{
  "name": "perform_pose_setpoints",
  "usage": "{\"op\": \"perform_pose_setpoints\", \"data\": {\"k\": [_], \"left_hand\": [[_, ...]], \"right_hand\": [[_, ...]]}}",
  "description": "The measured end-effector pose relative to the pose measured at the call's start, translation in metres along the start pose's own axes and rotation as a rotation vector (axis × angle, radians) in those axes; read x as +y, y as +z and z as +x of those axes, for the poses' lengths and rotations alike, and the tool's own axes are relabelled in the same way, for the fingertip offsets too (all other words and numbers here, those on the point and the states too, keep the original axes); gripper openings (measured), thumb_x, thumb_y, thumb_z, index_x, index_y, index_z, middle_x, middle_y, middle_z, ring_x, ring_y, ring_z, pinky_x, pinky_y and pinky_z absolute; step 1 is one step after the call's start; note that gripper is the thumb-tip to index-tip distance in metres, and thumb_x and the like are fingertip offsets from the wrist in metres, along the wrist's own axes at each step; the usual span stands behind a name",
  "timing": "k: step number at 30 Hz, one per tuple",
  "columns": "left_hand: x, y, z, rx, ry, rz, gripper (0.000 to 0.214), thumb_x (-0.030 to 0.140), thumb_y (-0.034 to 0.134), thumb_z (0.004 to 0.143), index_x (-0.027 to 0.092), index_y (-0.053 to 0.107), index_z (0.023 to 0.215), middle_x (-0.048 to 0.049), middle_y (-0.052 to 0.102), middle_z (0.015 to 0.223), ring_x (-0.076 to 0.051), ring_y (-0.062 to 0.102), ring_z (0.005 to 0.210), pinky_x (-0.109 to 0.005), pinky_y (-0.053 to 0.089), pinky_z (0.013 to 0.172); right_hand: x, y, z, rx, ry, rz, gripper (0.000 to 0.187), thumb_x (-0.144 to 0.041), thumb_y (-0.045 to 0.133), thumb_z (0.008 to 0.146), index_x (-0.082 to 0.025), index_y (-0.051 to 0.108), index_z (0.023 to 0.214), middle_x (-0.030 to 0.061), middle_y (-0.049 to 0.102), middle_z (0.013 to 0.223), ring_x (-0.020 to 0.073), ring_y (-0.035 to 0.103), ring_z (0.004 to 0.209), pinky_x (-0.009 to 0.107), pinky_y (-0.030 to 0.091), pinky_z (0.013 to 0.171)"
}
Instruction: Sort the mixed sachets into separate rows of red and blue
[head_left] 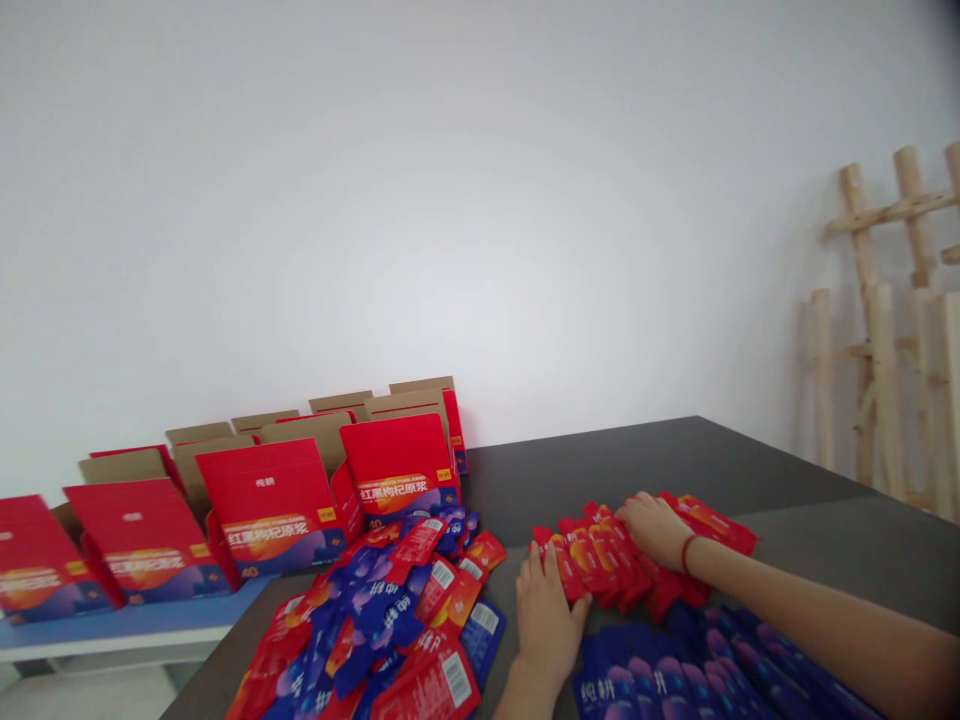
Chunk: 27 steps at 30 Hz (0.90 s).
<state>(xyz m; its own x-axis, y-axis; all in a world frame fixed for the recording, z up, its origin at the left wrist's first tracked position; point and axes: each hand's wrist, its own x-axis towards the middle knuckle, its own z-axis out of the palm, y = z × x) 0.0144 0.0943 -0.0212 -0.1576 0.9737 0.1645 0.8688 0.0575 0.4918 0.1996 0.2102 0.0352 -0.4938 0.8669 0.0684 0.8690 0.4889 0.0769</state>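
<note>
Dark and flat-topped, the bench [555,465] stands before a plain pale wall [525,200]. Over its near half, the left hand [546,615] reaches up to the left end of a row of red packets [600,565], its fingers stretched out and its thumb set apart, with the fingertips at the edge of the row. The right hand [655,528] lies palm down across the same row farther to the right, fingers bent over the packets; whether it grips any of them I cannot tell. A red cord [687,553] circles its wrist. The red packets overlap one another, orange print facing up, and some spread out to the right past the right hand.

Just nearer than this row, partly under the right forearm, blue packets [652,675] with purple print lie overlapping in a row of their own. To the left of the left hand is a loose mixed pile [382,610] of red and blue packets, some with white barcode labels showing. Behind and left of that pile stand red printed boxes [266,510], flaps raised, some showing brown card. Several rest on a blue surface [195,610] beside the bench. At far right, a wooden frame [885,350] stands near the wall.
</note>
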Motion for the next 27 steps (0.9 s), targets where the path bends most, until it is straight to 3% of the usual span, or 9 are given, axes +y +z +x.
{"op": "perform_pose_setpoints", "data": {"k": [6,8,12,19,24,27], "left_hand": [[0.003,0.005,0.002,0.021,0.001,-0.011,0.087,0.049,0.066,0.066,0.016,0.039,0.142,-0.0125,0.038,0.149,-0.033,0.033,0.132,-0.043,0.023,0.111],[0.004,0.006,0.002,0.028,0.005,-0.006,0.094,0.05,0.071,0.061,0.015,0.039,0.142,-0.0127,0.037,0.149,-0.034,0.032,0.132,-0.043,0.022,0.111],[0.004,0.007,0.002,0.029,-0.001,0.009,0.098,0.048,0.074,0.057,0.016,0.038,0.143,-0.0124,0.037,0.149,-0.035,0.032,0.132,-0.043,0.021,0.111],[0.001,0.014,0.002,0.047,0.0,0.025,0.094,0.045,0.071,0.062,0.018,0.036,0.144,-0.0103,0.035,0.151,-0.033,0.031,0.133,-0.043,0.022,0.11],[0.003,0.012,0.002,0.037,0.004,0.031,0.093,0.045,0.07,0.063,0.018,0.035,0.145,-0.0109,0.035,0.151,-0.034,0.03,0.134,-0.044,0.021,0.111],[0.005,0.009,0.001,0.034,-0.001,0.023,0.094,0.046,0.071,0.061,0.017,0.036,0.144,-0.0115,0.036,0.15,-0.034,0.031,0.133,-0.044,0.02,0.111]], "right_hand": [[0.002,0.001,0.004,-0.025,0.056,0.04,0.023,-0.015,0.048,0.088,-0.017,0.07,0.092,0.0126,0.066,0.105,0.0288,0.055,0.106,0.04,0.041,0.085],[0.002,0.003,0.012,-0.053,0.095,0.06,0.017,-0.026,0.054,0.09,-0.018,0.067,0.097,0.0088,0.066,0.104,0.025,0.058,0.102,0.041,0.045,0.085],[-0.004,0.009,0.027,-0.072,0.15,0.085,0.03,-0.037,0.057,0.091,-0.018,0.058,0.114,0.0064,0.061,0.114,0.0207,0.06,0.099,0.044,0.049,0.086],[0.002,0.004,0.031,-0.115,0.186,0.111,0.03,-0.035,0.057,0.091,-0.018,0.058,0.116,0.0071,0.06,0.116,0.0208,0.06,0.098,0.042,0.051,0.083],[0.01,0.002,0.013,-0.13,0.153,0.143,0.026,-0.033,0.058,0.091,-0.017,0.06,0.111,0.0058,0.062,0.11,0.0202,0.061,0.097,0.043,0.051,0.084],[0.006,0.007,0.0,-0.124,0.099,0.183,0.019,-0.02,0.062,0.085,-0.014,0.063,0.103,0.0076,0.067,0.1,0.0205,0.064,0.093,0.038,0.049,0.083]]}}
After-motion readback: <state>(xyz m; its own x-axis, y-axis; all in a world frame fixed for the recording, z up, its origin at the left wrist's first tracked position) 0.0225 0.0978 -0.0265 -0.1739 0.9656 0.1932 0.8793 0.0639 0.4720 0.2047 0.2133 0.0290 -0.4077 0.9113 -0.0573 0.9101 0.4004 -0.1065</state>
